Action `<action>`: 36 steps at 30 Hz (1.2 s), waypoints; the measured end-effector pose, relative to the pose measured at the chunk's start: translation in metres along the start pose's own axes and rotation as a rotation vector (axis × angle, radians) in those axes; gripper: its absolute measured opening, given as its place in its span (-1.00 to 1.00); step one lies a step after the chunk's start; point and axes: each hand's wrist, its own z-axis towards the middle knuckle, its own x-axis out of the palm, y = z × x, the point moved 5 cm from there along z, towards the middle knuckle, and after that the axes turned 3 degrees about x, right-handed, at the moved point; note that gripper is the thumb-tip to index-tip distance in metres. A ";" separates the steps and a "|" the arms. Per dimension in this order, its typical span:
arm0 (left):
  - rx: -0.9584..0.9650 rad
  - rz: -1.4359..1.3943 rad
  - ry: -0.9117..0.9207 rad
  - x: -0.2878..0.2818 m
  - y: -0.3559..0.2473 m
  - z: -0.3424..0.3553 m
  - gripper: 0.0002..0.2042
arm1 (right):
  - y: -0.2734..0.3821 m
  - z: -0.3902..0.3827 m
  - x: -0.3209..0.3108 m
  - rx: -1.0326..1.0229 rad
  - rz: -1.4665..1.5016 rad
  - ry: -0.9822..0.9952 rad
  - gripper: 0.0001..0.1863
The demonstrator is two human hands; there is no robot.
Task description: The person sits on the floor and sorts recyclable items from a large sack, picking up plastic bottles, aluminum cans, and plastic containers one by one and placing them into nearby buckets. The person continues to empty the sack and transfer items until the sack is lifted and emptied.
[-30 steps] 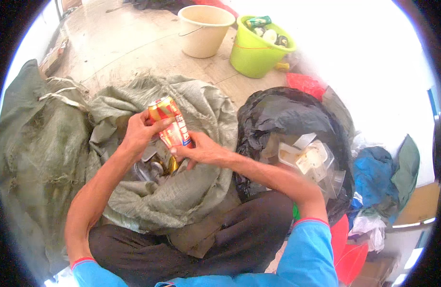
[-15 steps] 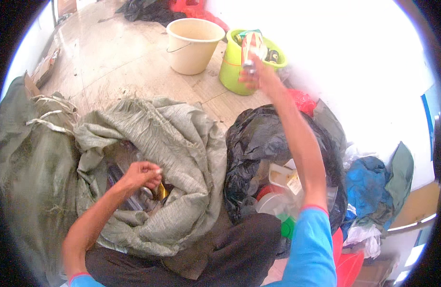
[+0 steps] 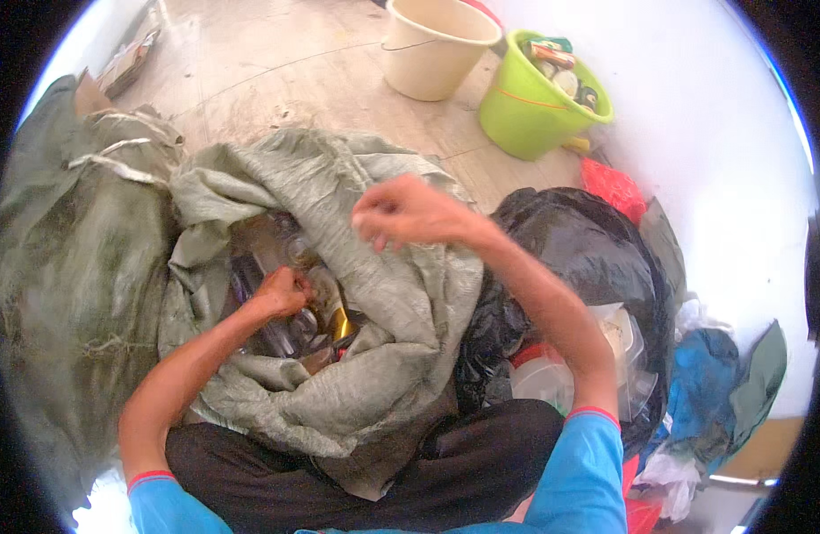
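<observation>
One tied sack [image 3: 80,258]: dull green, filling nine o'clock on my feed, white cord near its top.
Left hand [image 3: 283,292]: I find it just below nine, near centre, in the mouth of the open sack [image 3: 410,325], fingers bent inward. From my station I cannot tell whether it pinches anything.
Open sack: grey-green, spread between seven and eleven o'clock, its rim folded back, its lower flap over the dark trousers [image 3: 276,481].
Sack contents: I make out clear plastic items [image 3: 272,249] around the left hand, and a gold piece [image 3: 341,324] near eight.
Right hand [image 3: 410,211]: close to centre at twelve, above the sack's folded rim, fingers half curled and blurred; how wide the grip is, I cannot tell.
Cream bucket [image 3: 432,67]: upright at twelve, near my top edge.
Lime green bucket [image 3: 525,111]: one o'clock, just beside the cream one, cans [image 3: 554,57] piled inside.
Black bag [image 3: 579,236]: three o'clock, translucent containers [image 3: 541,384] in its mouth, the right forearm crossing over them.
Red bag [image 3: 613,191]: towards two, just behind the black one.
Blue cloth [image 3: 700,369]: between three and four, farthest right of these.
</observation>
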 end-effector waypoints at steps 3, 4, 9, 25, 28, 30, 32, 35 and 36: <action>-0.030 0.196 0.041 -0.007 0.001 0.003 -0.73 | 0.000 0.028 0.065 -0.187 -0.366 0.167 -0.65; -0.089 0.234 0.000 -0.020 -0.029 0.006 -0.74 | -0.012 0.034 0.074 -0.138 -0.458 0.141 -0.65; -0.169 0.386 -0.122 -0.052 0.018 -0.003 -0.69 | -0.060 0.075 0.118 0.022 -0.801 -0.007 -0.61; -0.064 0.614 0.060 -0.030 0.037 -0.020 -0.56 | -0.095 0.070 0.164 -0.020 -0.931 0.003 -0.54; -0.023 0.768 0.073 -0.018 0.039 -0.022 -0.56 | -0.100 0.072 0.180 0.065 -0.919 -0.023 -0.54; 0.027 0.859 0.066 -0.014 0.041 -0.026 -0.56 | -0.098 0.069 0.181 0.117 -0.857 -0.044 -0.52; 0.152 0.954 0.111 -0.007 0.045 -0.028 -0.57 | -0.090 0.060 0.166 0.127 -0.743 -0.045 -0.47; 0.350 0.998 0.149 -0.001 0.036 -0.030 -0.57 | -0.088 0.050 0.126 0.092 -0.591 -0.135 -0.41; 0.414 0.997 0.159 0.000 0.031 -0.032 -0.56 | -0.083 0.046 0.112 0.030 -0.524 -0.157 -0.43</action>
